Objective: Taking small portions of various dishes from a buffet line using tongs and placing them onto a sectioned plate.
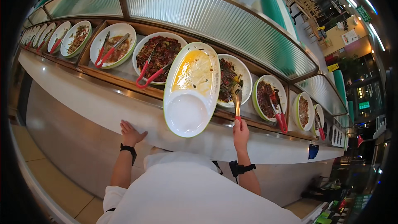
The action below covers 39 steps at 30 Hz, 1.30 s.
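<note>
In my right hand (241, 135) is the red handle of a pair of metal serving tongs (237, 98). Their head reaches into a white bowl (244, 70) of dark, chili-coated food (226, 81). An oval white platter (192, 88) with a green rim overlaps that bowl's left side and hangs over the counter edge. Orange oil and a few food bits coat its far part, while the round near hollow looks bare. My left hand (132, 133) rests on the pale counter ledge (102, 112), fingers apart and holding nothing.
Several bowls of food stand in a wooden trough along the counter, many with red-handled tongs (112, 51). To the left is a bowl of chili-red food (158, 51); to the right, another bowl (270, 98). A ribbed glass screen (202, 15) rises behind them.
</note>
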Available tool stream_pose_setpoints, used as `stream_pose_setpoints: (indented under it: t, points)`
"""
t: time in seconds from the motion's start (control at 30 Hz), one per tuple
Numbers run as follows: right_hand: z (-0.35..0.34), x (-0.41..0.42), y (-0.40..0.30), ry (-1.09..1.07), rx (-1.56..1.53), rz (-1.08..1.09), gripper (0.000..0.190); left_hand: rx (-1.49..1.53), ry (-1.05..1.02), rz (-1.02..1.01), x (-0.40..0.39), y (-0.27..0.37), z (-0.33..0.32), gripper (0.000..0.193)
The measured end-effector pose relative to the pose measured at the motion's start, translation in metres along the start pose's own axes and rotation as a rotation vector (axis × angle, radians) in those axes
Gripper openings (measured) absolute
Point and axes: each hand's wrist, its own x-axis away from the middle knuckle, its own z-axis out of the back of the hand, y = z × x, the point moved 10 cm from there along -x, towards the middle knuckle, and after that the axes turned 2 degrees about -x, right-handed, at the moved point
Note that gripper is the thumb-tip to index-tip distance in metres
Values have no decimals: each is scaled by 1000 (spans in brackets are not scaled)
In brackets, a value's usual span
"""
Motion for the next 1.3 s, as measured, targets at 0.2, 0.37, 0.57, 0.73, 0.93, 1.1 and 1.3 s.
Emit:
stream_pose_setpoints:
  t: [0.2,0.37,0.57,0.73,0.93,1.1,1.3]
  points:
    - [1,-12,-35,-85,-149,7,23,11,-47,17,2,1,0,136]
    - [-22,-22,-83,-218,10,167,22,-5,-63,40,3,1,0,137]
    - [-72,-13,-145,-416,403,282,30,41,-40,14,4,0,1,137]
    - [-90,-12,-177,-441,750,418,33,41,0,9,2,-5,-2,136]
    - [-79,-14,-210,-246,992,762,38,26,23,6,3,-2,0,135]
    - [-64,-13,-231,-154,1044,826,44,20,19,0,4,-3,3,135]
    - [-17,-32,-221,-72,775,505,42,36,37,-3,4,-3,2,134]
